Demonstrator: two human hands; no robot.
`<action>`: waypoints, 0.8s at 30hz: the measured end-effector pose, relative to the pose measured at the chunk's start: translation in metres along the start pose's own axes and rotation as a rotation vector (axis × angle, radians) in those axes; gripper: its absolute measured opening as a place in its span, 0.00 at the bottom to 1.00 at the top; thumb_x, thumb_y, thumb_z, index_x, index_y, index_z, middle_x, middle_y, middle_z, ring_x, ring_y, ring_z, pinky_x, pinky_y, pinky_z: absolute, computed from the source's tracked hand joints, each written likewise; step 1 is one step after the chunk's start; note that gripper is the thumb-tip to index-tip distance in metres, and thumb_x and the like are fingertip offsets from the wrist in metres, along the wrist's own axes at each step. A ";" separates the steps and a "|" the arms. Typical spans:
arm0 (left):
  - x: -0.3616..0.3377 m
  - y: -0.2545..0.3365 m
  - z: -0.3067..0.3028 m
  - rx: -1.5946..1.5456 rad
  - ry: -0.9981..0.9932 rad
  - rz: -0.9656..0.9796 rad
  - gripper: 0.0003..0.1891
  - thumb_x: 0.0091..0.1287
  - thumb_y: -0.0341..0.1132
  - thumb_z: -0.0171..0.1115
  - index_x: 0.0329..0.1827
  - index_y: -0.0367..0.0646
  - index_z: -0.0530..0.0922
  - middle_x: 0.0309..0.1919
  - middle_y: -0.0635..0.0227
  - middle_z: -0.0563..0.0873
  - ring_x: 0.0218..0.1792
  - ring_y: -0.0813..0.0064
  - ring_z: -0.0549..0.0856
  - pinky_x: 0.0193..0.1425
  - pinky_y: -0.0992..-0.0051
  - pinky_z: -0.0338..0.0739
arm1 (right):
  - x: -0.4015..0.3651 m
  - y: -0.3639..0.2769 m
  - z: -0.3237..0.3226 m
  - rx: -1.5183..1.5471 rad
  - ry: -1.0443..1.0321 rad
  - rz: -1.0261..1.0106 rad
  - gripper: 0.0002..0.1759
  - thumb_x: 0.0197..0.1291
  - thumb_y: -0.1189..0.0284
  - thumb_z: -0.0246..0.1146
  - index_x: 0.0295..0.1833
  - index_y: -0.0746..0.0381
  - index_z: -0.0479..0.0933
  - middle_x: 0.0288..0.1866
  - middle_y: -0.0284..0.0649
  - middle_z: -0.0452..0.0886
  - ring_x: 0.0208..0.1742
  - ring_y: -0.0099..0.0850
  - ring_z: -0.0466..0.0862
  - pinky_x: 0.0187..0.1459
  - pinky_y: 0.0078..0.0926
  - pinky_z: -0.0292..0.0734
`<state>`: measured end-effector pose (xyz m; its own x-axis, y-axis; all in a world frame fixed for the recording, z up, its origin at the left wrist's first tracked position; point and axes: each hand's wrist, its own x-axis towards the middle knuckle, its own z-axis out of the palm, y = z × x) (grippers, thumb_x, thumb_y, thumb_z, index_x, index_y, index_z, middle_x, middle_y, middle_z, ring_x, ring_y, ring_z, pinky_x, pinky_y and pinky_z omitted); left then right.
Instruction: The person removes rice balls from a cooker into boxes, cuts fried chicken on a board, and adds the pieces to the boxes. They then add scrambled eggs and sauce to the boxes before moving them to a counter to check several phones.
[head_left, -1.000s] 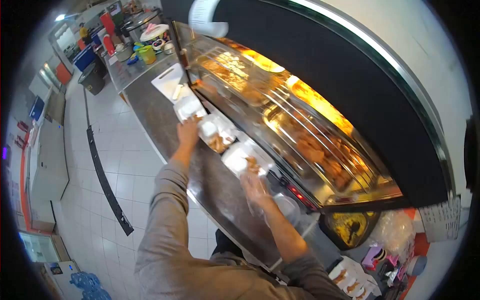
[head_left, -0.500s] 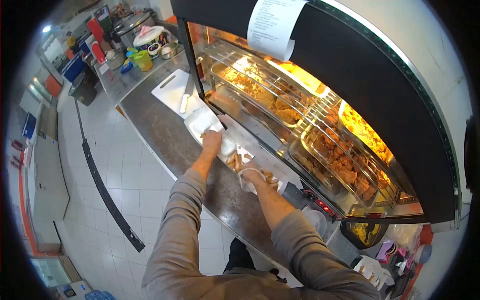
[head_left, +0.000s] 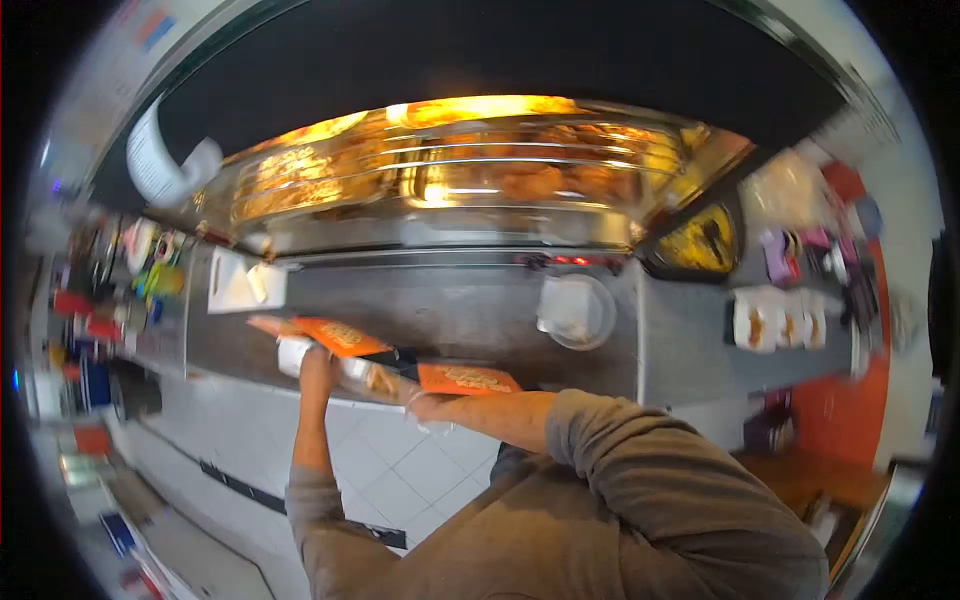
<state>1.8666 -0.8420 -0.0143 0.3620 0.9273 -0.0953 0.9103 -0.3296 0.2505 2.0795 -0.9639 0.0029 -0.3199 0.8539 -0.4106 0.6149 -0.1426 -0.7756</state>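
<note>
1. Left hand [head_left: 317,368] grips the orange boxes [head_left: 345,338], fingers narrow, tips hidden.
2. Right hand [head_left: 424,404], in clear plastic, closes around their right end.
3. Boxes lie along the counter's [head_left: 450,300] near edge; level, even support keeps food [head_left: 381,380] inside.

The left hand [head_left: 318,368] is being held out ahead of the torso [head_left: 520,530], its forearm [head_left: 313,430] being extended nearly straight. The right hand [head_left: 428,405] is being brought across the body, with its forearm [head_left: 505,418] being held almost level. Both sleeves are being worn back from the wrists; fingers are being obscured by blur.
</note>
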 end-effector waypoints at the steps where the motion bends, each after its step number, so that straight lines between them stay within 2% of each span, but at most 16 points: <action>1: -0.011 0.022 -0.012 0.055 -0.042 -0.040 0.11 0.59 0.27 0.60 0.44 0.37 0.81 0.36 0.44 0.85 0.39 0.40 0.83 0.45 0.48 0.77 | -0.018 0.003 0.001 0.031 -0.015 -0.020 0.20 0.66 0.59 0.56 0.49 0.65 0.80 0.34 0.52 0.85 0.38 0.48 0.86 0.42 0.43 0.81; 5: -0.053 0.081 -0.038 -0.118 0.052 0.118 0.07 0.60 0.28 0.60 0.37 0.33 0.82 0.33 0.42 0.84 0.37 0.42 0.84 0.43 0.50 0.77 | -0.068 0.019 -0.009 0.143 -0.084 -0.083 0.20 0.66 0.59 0.56 0.51 0.64 0.80 0.34 0.50 0.85 0.38 0.48 0.86 0.43 0.43 0.81; 7: -0.075 0.118 -0.050 -0.028 -0.038 0.056 0.08 0.59 0.27 0.61 0.39 0.32 0.83 0.34 0.41 0.84 0.39 0.42 0.84 0.44 0.52 0.78 | -0.095 0.037 -0.022 0.184 -0.103 -0.104 0.20 0.66 0.59 0.55 0.52 0.64 0.79 0.34 0.50 0.84 0.38 0.47 0.86 0.43 0.43 0.81; 9: -0.091 0.159 -0.040 -0.110 0.057 0.213 0.09 0.58 0.26 0.61 0.39 0.31 0.84 0.32 0.42 0.85 0.38 0.42 0.84 0.44 0.54 0.79 | -0.126 0.066 -0.045 0.214 -0.104 -0.093 0.20 0.67 0.59 0.55 0.53 0.64 0.79 0.35 0.49 0.84 0.38 0.47 0.86 0.44 0.43 0.81; 11: -0.105 0.213 -0.027 -0.162 -0.036 0.098 0.13 0.57 0.25 0.61 0.44 0.31 0.83 0.38 0.42 0.85 0.44 0.42 0.84 0.52 0.55 0.78 | -0.162 0.100 -0.069 0.235 -0.102 -0.054 0.20 0.67 0.59 0.55 0.53 0.63 0.78 0.35 0.49 0.84 0.38 0.47 0.85 0.44 0.43 0.81; 13: -0.113 0.248 0.019 -0.238 -0.008 0.156 0.15 0.57 0.25 0.61 0.48 0.30 0.81 0.46 0.40 0.84 0.52 0.43 0.81 0.59 0.54 0.73 | -0.206 0.136 -0.096 0.235 -0.092 0.018 0.20 0.67 0.60 0.55 0.54 0.63 0.78 0.35 0.48 0.84 0.38 0.47 0.85 0.45 0.43 0.81; 15: -0.116 0.307 0.045 -0.314 -0.093 0.169 0.18 0.58 0.25 0.60 0.52 0.30 0.79 0.52 0.39 0.81 0.58 0.42 0.77 0.64 0.53 0.69 | -0.255 0.178 -0.121 0.222 -0.070 0.130 0.20 0.67 0.60 0.54 0.55 0.62 0.78 0.35 0.47 0.84 0.38 0.46 0.85 0.45 0.43 0.81; 16: -0.120 0.342 0.056 -0.481 -0.015 0.229 0.17 0.57 0.24 0.60 0.51 0.30 0.79 0.51 0.39 0.81 0.56 0.41 0.78 0.63 0.52 0.70 | -0.278 0.203 -0.131 0.181 -0.064 0.209 0.20 0.67 0.60 0.54 0.56 0.62 0.77 0.35 0.47 0.84 0.38 0.46 0.85 0.45 0.43 0.81; 17: -0.124 0.371 0.066 -0.371 -0.083 0.240 0.17 0.57 0.25 0.61 0.51 0.30 0.79 0.51 0.39 0.81 0.56 0.39 0.77 0.63 0.52 0.70 | -0.302 0.226 -0.142 0.122 -0.065 0.289 0.20 0.67 0.60 0.54 0.56 0.62 0.77 0.35 0.47 0.84 0.38 0.46 0.85 0.46 0.43 0.81; 18: -0.125 0.393 0.090 -0.415 -0.062 0.282 0.17 0.58 0.25 0.61 0.51 0.31 0.79 0.49 0.40 0.81 0.54 0.39 0.78 0.61 0.51 0.70 | -0.344 0.208 -0.185 -0.139 -0.175 0.433 0.19 0.68 0.63 0.51 0.55 0.63 0.77 0.34 0.46 0.83 0.35 0.45 0.85 0.43 0.43 0.81; 19: -0.125 0.419 0.112 -0.458 -0.036 0.325 0.16 0.58 0.26 0.62 0.50 0.31 0.79 0.47 0.40 0.82 0.52 0.40 0.80 0.60 0.50 0.71 | -0.374 0.217 -0.199 -0.153 -0.165 0.440 0.19 0.68 0.63 0.51 0.55 0.63 0.77 0.34 0.46 0.83 0.35 0.45 0.85 0.43 0.43 0.81; 21: -0.130 0.486 0.126 -0.391 0.002 0.427 0.13 0.58 0.29 0.62 0.45 0.32 0.81 0.43 0.41 0.84 0.47 0.42 0.82 0.57 0.49 0.72 | -0.431 0.236 -0.229 0.024 -0.117 0.673 0.18 0.65 0.60 0.53 0.50 0.61 0.77 0.25 0.44 0.81 0.26 0.40 0.83 0.33 0.40 0.79; 22: -0.135 0.518 0.135 -0.309 0.029 0.456 0.10 0.59 0.30 0.62 0.40 0.33 0.82 0.39 0.42 0.85 0.42 0.44 0.84 0.51 0.48 0.75 | -0.460 0.240 -0.244 0.012 -0.108 0.674 0.18 0.65 0.60 0.53 0.50 0.61 0.77 0.25 0.44 0.81 0.26 0.40 0.83 0.33 0.40 0.79; 23: -0.138 0.551 0.143 -0.317 0.042 0.458 0.10 0.59 0.30 0.62 0.40 0.33 0.82 0.39 0.42 0.85 0.42 0.44 0.84 0.51 0.48 0.75 | -0.492 0.234 -0.262 -0.083 0.010 0.609 0.16 0.61 0.65 0.56 0.49 0.63 0.78 0.26 0.46 0.83 0.27 0.40 0.84 0.32 0.39 0.79; 24: -0.141 0.586 0.151 -0.293 -0.059 0.445 0.10 0.60 0.31 0.61 0.38 0.33 0.82 0.38 0.43 0.85 0.41 0.43 0.84 0.49 0.49 0.76 | -0.516 0.257 -0.270 -0.140 0.068 0.570 0.16 0.60 0.67 0.58 0.49 0.64 0.78 0.26 0.46 0.83 0.28 0.40 0.85 0.32 0.39 0.79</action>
<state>2.3788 -1.1928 0.0004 0.7187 0.6947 0.0296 0.5750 -0.6176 0.5366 2.5975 -1.3059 0.1445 0.1327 0.6927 -0.7089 0.7673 -0.5245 -0.3689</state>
